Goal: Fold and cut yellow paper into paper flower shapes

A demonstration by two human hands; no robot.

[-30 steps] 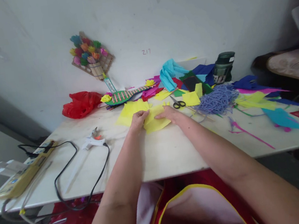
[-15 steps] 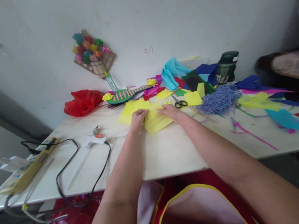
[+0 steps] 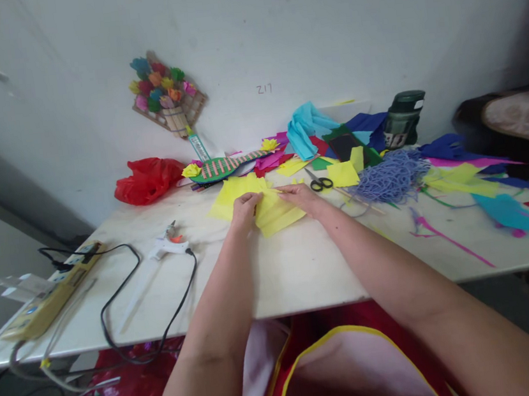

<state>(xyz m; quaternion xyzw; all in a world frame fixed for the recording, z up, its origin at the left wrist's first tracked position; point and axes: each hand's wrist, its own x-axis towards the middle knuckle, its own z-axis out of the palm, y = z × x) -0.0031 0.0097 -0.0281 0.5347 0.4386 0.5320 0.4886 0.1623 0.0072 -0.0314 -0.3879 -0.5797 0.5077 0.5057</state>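
Observation:
Both hands hold a sheet of yellow crepe paper (image 3: 279,217) just above the white table. My left hand (image 3: 247,211) pinches its left edge, fingers closed. At its upper right, my right hand (image 3: 300,197) grips the paper between thumb and fingers. Another yellow paper (image 3: 226,197) lies flat behind my left hand. Black-handled scissors (image 3: 320,183) rest right of my right hand, beside small yellow paper pieces (image 3: 342,174). Behind the hands sits a green pipa-shaped craft (image 3: 222,168) with pink strips and yellow paper flowers.
On the left are a white glue gun (image 3: 169,245) with its black cord and a yellow power strip (image 3: 54,294). A red plastic bag (image 3: 146,180) stands at the back. Purple shredded paper (image 3: 390,177), coloured papers and a dark green bottle (image 3: 404,118) fill the right side.
My right fingers have shifted slightly left along the yellow paper's top edge, which now looks bent over there. My left hand has stayed almost in place.

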